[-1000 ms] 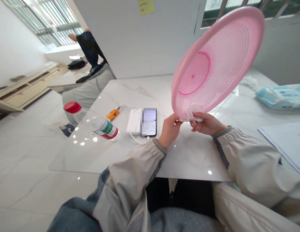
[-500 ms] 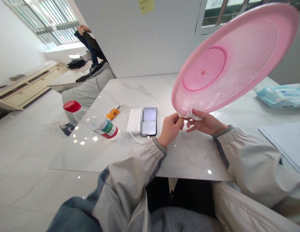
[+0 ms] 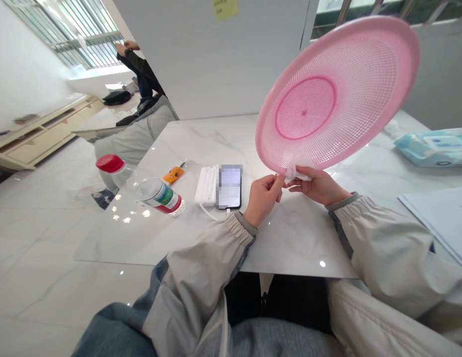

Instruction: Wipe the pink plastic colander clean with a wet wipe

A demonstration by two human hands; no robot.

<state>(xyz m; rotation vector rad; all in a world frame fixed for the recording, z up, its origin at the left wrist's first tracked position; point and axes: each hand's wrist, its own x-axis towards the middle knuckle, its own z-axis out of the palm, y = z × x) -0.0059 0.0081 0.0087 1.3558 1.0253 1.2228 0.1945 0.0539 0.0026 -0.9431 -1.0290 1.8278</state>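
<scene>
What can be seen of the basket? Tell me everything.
The basket looks like pink plastic: round, finely meshed, with a wide solid rim and a darker ring around its base. It is held tilted above the table, its inside toward the camera. The left hand pinches its lower rim; the right hand holds a white wipe there.

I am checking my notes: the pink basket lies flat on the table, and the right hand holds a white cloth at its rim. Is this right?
Not flat: the head view shows the pink basket held tilted above the table. The right hand does hold a white cloth at its rim.
</scene>
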